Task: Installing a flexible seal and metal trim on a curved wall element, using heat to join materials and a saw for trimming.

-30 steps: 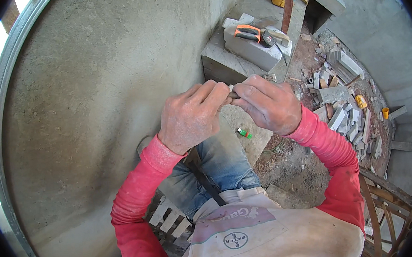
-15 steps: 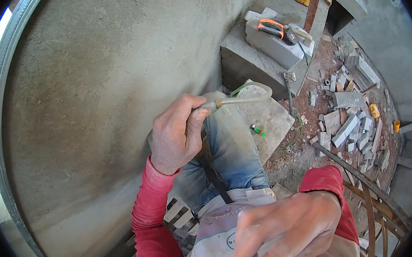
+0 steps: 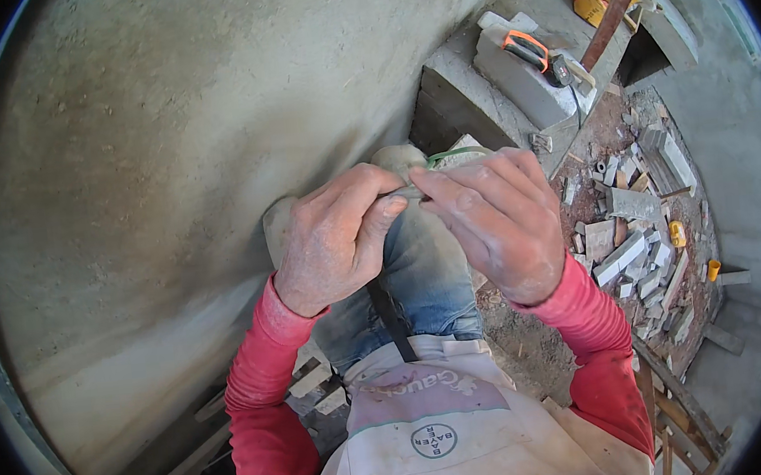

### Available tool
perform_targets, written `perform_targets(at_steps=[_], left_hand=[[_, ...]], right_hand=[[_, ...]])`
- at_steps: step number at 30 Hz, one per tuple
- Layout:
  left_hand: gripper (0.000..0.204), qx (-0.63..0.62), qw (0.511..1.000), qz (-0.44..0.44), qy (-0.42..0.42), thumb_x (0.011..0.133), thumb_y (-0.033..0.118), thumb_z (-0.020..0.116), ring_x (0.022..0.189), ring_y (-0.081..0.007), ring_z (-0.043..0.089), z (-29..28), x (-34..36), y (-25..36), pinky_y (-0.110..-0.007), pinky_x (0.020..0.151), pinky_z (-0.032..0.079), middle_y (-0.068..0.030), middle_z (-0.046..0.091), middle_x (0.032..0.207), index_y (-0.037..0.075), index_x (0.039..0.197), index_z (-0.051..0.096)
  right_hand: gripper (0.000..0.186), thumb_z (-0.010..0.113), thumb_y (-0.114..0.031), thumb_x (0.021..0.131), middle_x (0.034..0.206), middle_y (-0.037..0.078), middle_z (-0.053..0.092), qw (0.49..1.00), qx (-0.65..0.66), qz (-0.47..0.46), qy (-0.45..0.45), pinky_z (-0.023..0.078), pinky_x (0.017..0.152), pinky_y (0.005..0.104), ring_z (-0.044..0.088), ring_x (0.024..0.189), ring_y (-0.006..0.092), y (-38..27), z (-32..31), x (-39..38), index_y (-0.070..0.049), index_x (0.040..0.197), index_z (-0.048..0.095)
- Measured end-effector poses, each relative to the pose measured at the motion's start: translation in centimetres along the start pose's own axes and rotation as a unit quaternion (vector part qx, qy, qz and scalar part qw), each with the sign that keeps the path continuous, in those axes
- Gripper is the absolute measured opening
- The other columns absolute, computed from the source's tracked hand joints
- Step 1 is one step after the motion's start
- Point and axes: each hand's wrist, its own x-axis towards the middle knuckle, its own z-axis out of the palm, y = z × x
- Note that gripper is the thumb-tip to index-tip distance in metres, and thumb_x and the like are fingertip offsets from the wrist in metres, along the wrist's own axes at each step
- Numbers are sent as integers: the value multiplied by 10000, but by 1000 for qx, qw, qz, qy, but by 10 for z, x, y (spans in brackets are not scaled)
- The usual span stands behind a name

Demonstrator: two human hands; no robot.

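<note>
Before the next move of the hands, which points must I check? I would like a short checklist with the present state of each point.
1. Both hands meet on the small item: ok. The left hand and right hand pinch it at their fingertips.
2. Item identified: cannot tell; the fingers hide it.
3. Green strip free of the fingers: cannot tell.
4. Grey block with the orange-handled tool clear of the hands: ok.
5. Ground on the right: not ok; stone offcuts lie scattered there.

A thin green cord point(image 3: 451, 153) ran out rightward from the pinched fingertips, slightly curved, above the raised denim knee. Its held end was hidden between the fingers.
</note>
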Motion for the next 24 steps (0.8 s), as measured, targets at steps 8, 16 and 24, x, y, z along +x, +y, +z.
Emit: perform_targets(at_steps=[8, 16, 24], left_hand=[[111, 99, 993, 63, 0, 844, 31, 660, 686, -328, 604, 5, -8, -9, -387, 619, 492, -136, 601, 798, 16, 943, 614], [109, 131, 989, 57, -25, 888, 136, 641, 677, -280, 606, 8, -13, -13, -403, 563, 477, -80, 574, 749, 81, 892, 547], [163, 38, 996, -53, -64, 1002, 209, 517, 648, -361, 595, 6, -17, -10, -431, 550, 448, -128, 576, 740, 65, 925, 515]], right_hand=[[184, 689, -184, 866, 762, 88, 588, 971, 170, 132, -108, 461, 594, 389, 580, 698, 266, 1, 17, -8, -15, 921, 642], [186, 576, -138, 952, 793, 172, 620, 876, 340, 260, -221, 485, 716, 386, 626, 763, 320, 7, 10, 1, 35, 919, 636], [301, 751, -116, 771, 873, 100, 605, 997, 36, -57, -33, 501, 593, 345, 622, 764, 274, 16, 35, -20, -26, 1030, 627]])
